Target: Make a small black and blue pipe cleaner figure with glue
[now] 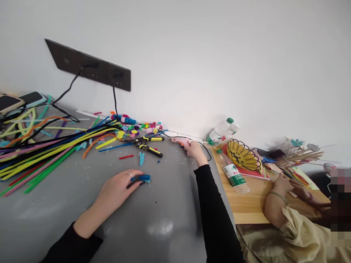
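Between the fingers of my left hand is a small blue fuzzy pipe-cleaner piece, held low over the grey table. My right hand is closed around a pink hot glue gun by the wall, its nozzle pointing left. Left of the glue gun lie pliers with yellow-and-black handles. A folded light-blue pipe-cleaner piece and a short red strip rest between the pliers and my left hand.
Long coloured pipe cleaners spread across the left side. Finished fuzzy figures line the wall. Right, a wooden table holds bottles and a yellow basket; another person's hands rest there. Black cords hang from a wall panel.
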`<state>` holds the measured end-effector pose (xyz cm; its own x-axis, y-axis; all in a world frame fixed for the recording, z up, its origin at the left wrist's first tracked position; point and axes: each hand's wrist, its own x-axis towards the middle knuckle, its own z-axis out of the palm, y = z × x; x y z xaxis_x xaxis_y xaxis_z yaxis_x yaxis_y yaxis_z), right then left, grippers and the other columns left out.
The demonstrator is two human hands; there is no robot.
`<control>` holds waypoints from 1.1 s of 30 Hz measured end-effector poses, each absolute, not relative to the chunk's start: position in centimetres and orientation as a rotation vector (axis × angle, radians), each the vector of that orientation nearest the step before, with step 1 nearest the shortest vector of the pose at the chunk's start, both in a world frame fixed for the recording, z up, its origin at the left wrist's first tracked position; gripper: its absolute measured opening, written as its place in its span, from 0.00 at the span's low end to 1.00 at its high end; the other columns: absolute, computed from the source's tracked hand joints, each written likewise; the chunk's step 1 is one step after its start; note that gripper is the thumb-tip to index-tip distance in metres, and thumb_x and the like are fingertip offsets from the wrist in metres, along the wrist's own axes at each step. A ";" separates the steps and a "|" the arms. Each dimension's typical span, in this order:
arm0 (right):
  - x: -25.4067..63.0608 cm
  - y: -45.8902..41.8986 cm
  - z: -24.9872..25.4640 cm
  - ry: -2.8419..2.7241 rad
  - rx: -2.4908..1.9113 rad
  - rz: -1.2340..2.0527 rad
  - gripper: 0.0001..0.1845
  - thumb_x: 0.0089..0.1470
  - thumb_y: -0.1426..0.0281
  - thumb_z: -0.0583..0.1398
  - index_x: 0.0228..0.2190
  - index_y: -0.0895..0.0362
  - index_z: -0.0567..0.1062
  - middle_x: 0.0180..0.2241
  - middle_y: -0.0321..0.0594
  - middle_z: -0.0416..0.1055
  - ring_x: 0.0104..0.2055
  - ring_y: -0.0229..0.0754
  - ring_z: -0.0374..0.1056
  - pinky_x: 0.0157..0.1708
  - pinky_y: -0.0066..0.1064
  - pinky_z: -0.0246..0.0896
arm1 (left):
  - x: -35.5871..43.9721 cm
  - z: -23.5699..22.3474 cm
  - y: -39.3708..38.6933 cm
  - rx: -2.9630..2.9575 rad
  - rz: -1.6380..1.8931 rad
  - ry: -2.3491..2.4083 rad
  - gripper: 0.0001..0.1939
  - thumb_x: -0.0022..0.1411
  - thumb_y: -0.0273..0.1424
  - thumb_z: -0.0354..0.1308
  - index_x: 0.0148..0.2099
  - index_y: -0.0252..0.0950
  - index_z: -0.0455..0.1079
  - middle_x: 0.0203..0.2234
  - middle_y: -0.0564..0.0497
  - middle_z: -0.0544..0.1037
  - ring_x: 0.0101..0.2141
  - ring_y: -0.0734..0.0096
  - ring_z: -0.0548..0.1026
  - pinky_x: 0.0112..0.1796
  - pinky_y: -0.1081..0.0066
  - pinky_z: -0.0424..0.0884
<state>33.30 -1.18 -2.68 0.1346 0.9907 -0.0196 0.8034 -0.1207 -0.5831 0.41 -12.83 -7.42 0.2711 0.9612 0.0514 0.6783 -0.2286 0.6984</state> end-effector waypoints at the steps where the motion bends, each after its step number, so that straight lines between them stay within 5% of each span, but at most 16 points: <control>1: 33.6 -1.7 -2.5 -1.698 -2.007 0.595 0.19 0.71 0.61 0.65 0.58 0.55 0.77 0.59 0.46 0.75 0.55 0.51 0.76 0.54 0.48 0.77 | 0.4 -7.5 -12.8 1.993 0.666 1.461 0.18 0.67 0.45 0.52 0.47 0.47 0.81 0.46 0.51 0.89 0.37 0.54 0.85 0.39 0.63 0.78; 4: 33.8 -3.7 -2.0 -1.653 -2.012 0.644 0.19 0.71 0.61 0.65 0.57 0.57 0.76 0.55 0.46 0.77 0.50 0.48 0.78 0.49 0.45 0.78 | 0.3 -7.9 -12.9 1.990 0.692 1.442 0.16 0.67 0.43 0.53 0.45 0.47 0.81 0.42 0.52 0.89 0.34 0.58 0.84 0.36 0.65 0.78; 8: 32.2 -6.6 -1.4 -1.728 -1.878 0.599 0.12 0.71 0.65 0.57 0.51 0.57 0.73 0.35 0.36 0.76 0.34 0.41 0.73 0.38 0.34 0.72 | 0.0 -8.2 -13.0 1.974 0.734 1.404 0.15 0.68 0.40 0.53 0.45 0.48 0.81 0.42 0.53 0.89 0.35 0.60 0.85 0.36 0.68 0.78; 12: 29.4 -8.9 -0.8 -1.823 -1.792 0.489 0.14 0.63 0.55 0.60 0.36 0.52 0.69 0.26 0.30 0.65 0.28 0.41 0.63 0.29 0.31 0.59 | -0.5 -8.2 -13.4 1.968 0.782 1.373 0.13 0.68 0.38 0.56 0.49 0.49 0.81 0.44 0.54 0.89 0.33 0.64 0.84 0.33 0.70 0.78; 18: 26.9 -11.7 -1.3 -1.912 -1.738 0.293 0.12 0.58 0.59 0.61 0.33 0.50 0.64 0.26 0.29 0.63 0.26 0.40 0.60 0.27 0.29 0.52 | -1.0 -7.7 -14.4 2.283 1.092 1.368 0.14 0.76 0.34 0.53 0.44 0.45 0.81 0.29 0.54 0.82 0.27 0.68 0.79 0.28 0.73 0.71; 24: 26.8 -12.8 -3.0 -1.975 -1.660 0.023 0.09 0.61 0.62 0.59 0.32 0.50 0.63 0.25 0.29 0.62 0.24 0.40 0.60 0.25 0.28 0.52 | 0.2 -8.1 -15.0 2.524 1.204 1.356 0.18 0.80 0.30 0.49 0.48 0.41 0.83 0.24 0.54 0.77 0.26 0.70 0.77 0.26 0.74 0.67; 30: 26.4 -14.3 -3.9 -2.013 -1.625 0.045 0.05 0.62 0.64 0.59 0.37 0.52 0.68 0.24 0.29 0.65 0.21 0.38 0.62 0.23 0.27 0.56 | -0.5 -8.3 -16.3 2.325 1.130 1.212 0.18 0.79 0.32 0.52 0.40 0.43 0.82 0.27 0.53 0.81 0.30 0.69 0.80 0.30 0.74 0.71; 33: 26.3 -15.5 -3.9 -1.987 -1.641 0.025 0.05 0.62 0.65 0.60 0.38 0.53 0.70 0.21 0.26 0.63 0.20 0.38 0.60 0.22 0.27 0.55 | -1.7 -8.1 -16.1 2.143 0.981 1.215 0.13 0.75 0.37 0.56 0.45 0.46 0.83 0.33 0.52 0.85 0.30 0.68 0.80 0.29 0.74 0.73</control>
<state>26.28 -15.49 -3.86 -0.0965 0.9111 0.4008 0.9006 0.2514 -0.3546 -1.72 -16.10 -8.10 0.3473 0.8712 0.3469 0.5227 -0.4870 0.6997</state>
